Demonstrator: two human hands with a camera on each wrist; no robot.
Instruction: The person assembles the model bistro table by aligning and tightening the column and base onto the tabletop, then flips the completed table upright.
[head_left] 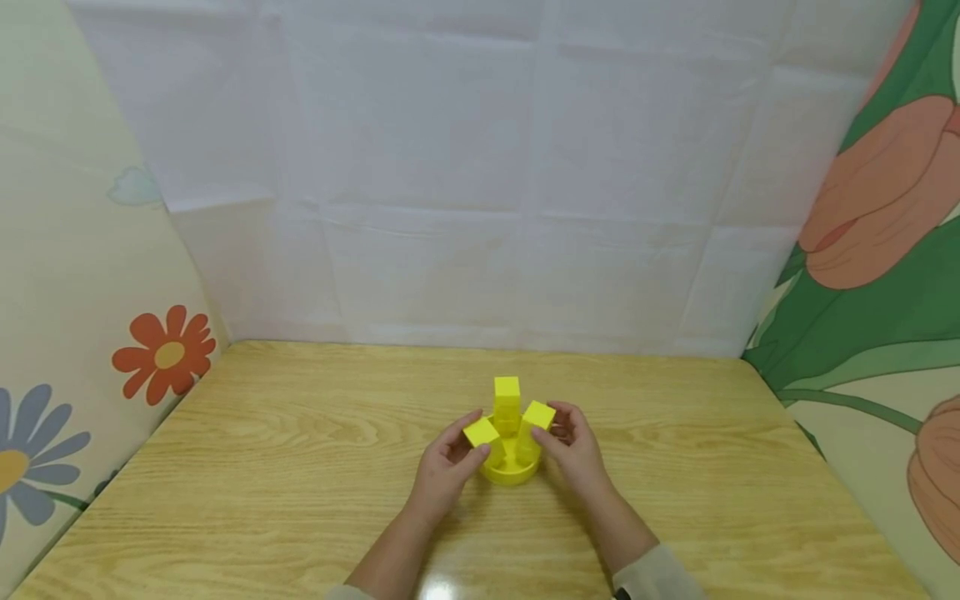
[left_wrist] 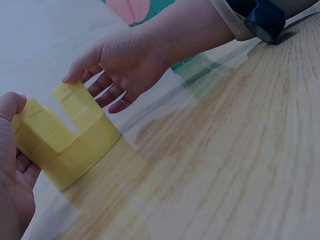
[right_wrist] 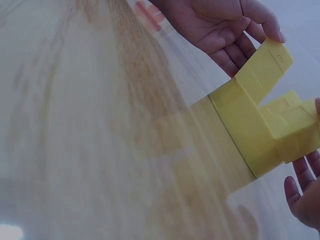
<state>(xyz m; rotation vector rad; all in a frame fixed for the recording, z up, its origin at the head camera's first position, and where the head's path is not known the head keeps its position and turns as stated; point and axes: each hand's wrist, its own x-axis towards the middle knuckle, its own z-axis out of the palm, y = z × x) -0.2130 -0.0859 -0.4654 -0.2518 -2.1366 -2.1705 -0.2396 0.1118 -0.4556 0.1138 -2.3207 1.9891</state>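
Note:
A shallow round yellow dish stands on the wooden table with three yellow rectangular blocks upright inside it. My left hand pinches the left block near its top, between thumb and fingers. On the other side, my right hand grips the upper end of the right block. Both of these blocks lean outward in the head view. Behind them the third block stands straight, touched by neither hand. The left wrist view shows the right block inside the dish wall.
The wood-grain table stretches out around the dish. A creased white cloth hangs behind its far edge. Flower-patterned cloths line both sides, with a red flower on the left. A dark band sits at the right wrist.

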